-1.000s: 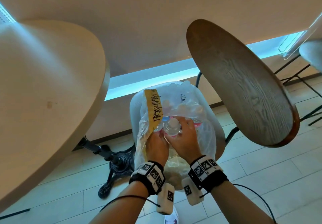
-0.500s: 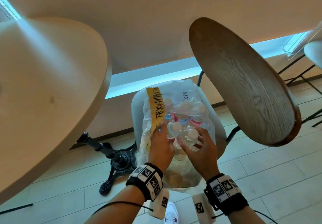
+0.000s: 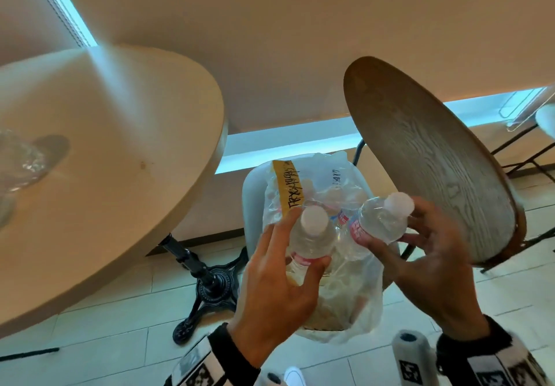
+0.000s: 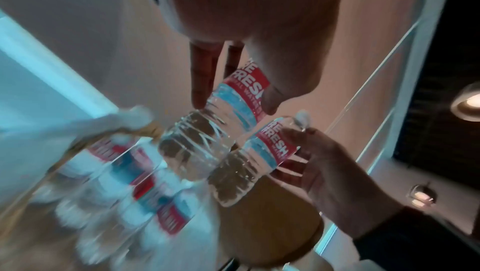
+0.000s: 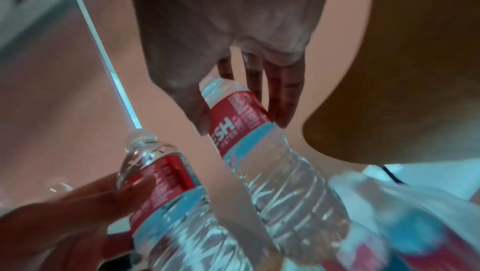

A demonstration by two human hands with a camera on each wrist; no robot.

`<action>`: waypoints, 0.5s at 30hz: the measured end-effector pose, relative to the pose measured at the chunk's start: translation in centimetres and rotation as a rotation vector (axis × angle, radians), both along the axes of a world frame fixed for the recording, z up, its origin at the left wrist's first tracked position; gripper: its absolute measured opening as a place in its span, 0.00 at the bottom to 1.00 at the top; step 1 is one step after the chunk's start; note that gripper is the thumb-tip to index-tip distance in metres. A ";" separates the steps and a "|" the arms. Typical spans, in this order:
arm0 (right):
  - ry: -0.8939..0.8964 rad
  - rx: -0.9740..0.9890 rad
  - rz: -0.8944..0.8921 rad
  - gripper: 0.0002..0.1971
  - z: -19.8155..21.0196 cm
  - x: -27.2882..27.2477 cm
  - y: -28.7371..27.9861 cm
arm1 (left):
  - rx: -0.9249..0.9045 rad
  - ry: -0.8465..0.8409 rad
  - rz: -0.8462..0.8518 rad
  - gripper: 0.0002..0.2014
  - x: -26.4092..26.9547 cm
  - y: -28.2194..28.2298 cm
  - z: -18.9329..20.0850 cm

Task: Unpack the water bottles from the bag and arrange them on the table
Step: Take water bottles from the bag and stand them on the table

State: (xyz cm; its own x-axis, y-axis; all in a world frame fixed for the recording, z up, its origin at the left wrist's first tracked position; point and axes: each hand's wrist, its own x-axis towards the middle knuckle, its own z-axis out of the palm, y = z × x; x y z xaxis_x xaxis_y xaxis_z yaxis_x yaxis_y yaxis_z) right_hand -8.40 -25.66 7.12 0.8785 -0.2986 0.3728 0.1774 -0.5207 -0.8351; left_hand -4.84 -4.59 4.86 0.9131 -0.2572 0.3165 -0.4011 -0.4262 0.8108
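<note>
My left hand (image 3: pixel 303 241) grips a clear water bottle (image 3: pixel 312 235) with a white cap and red label around its shoulder. My right hand (image 3: pixel 396 226) grips a second, tilted bottle (image 3: pixel 377 220) beside it. Both bottles hang just above the open clear plastic bag (image 3: pixel 354 289), which has yellow tape with writing and holds several more bottles (image 4: pixel 135 181). In the left wrist view my left hand (image 4: pixel 233 105) pinches its bottle (image 4: pixel 205 138) at the label. In the right wrist view my right hand (image 5: pixel 242 126) does the same on its bottle (image 5: pixel 280 172).
The bag sits on a white chair (image 3: pixel 252 205). A round beige table (image 3: pixel 126 175) on a black cast-iron pedestal (image 3: pixel 207 283) stands to the left, with a blurred clear object (image 3: pixel 21 160) at its left edge. A dark wooden round top (image 3: pixel 435 160) stands close on the right.
Both hands have come up out of the bag, each lifting a bottle clear of it. The right hand's bottle has moved right and tilted. The view has shifted to show more of the table.
</note>
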 end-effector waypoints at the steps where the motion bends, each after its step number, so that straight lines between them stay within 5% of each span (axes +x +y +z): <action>1: -0.013 -0.012 0.008 0.33 1.6 0.2 0.1 | -0.001 -0.011 0.004 0.39 -0.3 0.4 1.5; 8: -0.200 0.017 0.219 0.35 13.1 3.4 4.8 | -0.079 -0.115 0.105 0.34 -2.6 5.6 13.3; 15: -0.341 0.025 0.408 0.29 19.8 7.9 12.0 | -0.148 -0.189 0.289 0.35 -3.4 13.0 19.7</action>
State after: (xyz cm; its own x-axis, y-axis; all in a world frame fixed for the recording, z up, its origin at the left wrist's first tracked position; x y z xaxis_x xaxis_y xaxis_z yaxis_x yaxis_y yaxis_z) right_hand -0.45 -13.62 26.96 0.7552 0.0295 0.6548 0.6251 -0.3331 -0.7059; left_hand -8.21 8.45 24.52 0.8633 0.0640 0.5006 -0.4295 -0.4277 0.7954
